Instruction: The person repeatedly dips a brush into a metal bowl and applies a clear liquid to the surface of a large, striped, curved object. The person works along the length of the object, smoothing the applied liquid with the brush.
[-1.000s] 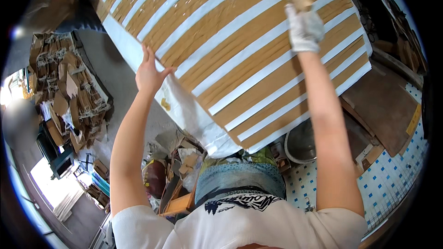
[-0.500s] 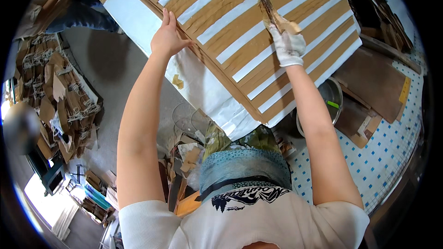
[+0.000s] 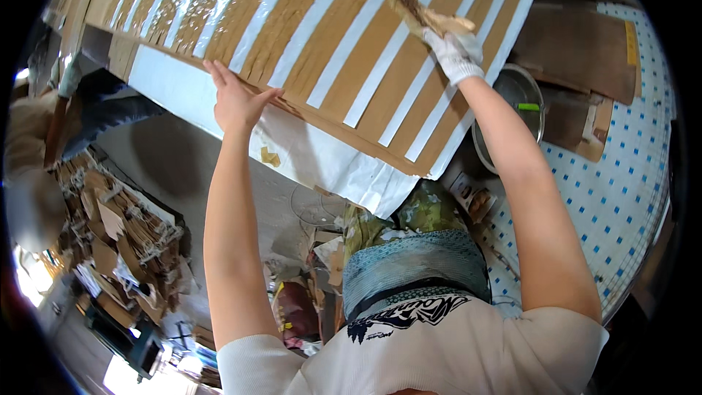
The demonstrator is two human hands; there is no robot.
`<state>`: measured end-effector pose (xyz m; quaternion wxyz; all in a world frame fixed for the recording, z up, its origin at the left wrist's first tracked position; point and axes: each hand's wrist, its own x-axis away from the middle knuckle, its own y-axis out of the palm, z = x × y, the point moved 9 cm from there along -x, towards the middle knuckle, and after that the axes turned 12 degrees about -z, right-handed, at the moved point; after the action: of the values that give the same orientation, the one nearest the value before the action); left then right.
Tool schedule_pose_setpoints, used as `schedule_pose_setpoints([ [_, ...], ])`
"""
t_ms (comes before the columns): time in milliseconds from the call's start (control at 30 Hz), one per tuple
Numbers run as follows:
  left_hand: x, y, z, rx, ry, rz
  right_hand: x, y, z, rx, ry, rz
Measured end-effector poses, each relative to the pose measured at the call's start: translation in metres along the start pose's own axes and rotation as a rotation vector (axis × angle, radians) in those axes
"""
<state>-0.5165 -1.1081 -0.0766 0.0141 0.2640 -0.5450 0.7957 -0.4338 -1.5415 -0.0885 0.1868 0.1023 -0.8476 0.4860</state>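
Note:
A panel of long brown strips [image 3: 322, 51] with white bands between them slants across the top of the view; its far left part shines as if wet. My left hand [image 3: 240, 99], bare, rests on the near edge, fingers and thumb spread apart. A stained white glove covers my right hand [image 3: 457, 55], which is closed around a worn brush [image 3: 413, 6]. The brush has a dark, ragged end and a pale tan part, and lies over the strips toward the panel's right side. A white sheet [image 3: 322, 164] hangs out under the near edge.
Right of the panel stands a metal bucket [image 3: 541, 86] with a bright green piece across it. Brown boards [image 3: 574, 51] lie on a blue-dotted floor covering [image 3: 592, 212]. Cardboard bundles [image 3: 128, 227] are piled at left, near another person's gloved hand [image 3: 71, 77].
My view has turned, so the panel appears shifted left and more of its shiny part shows. My right hand still holds the brush over the strips, tilted further left. My left hand stays at the edge.

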Motion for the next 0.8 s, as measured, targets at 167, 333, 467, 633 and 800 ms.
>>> schedule_pose_setpoints([
  [167,0.001,0.009,-0.018,-0.001,0.111,0.215,0.073,0.066,-0.062,0.466,-0.384,0.128],
  [333,0.037,-0.009,0.030,-0.159,0.057,0.417,0.115,0.095,-0.067,0.277,-0.646,-0.141],
  [467,0.038,0.024,0.030,-0.117,0.184,0.315,0.047,0.053,-0.052,0.199,-0.561,-0.288],
  [633,0.031,0.029,0.034,-0.162,0.140,0.098,-0.082,-0.027,-0.002,-0.145,-0.282,-0.346],
  [800,0.022,0.030,0.049,-0.190,0.093,-0.085,-0.202,-0.129,0.072,0.108,-0.282,0.109],
])
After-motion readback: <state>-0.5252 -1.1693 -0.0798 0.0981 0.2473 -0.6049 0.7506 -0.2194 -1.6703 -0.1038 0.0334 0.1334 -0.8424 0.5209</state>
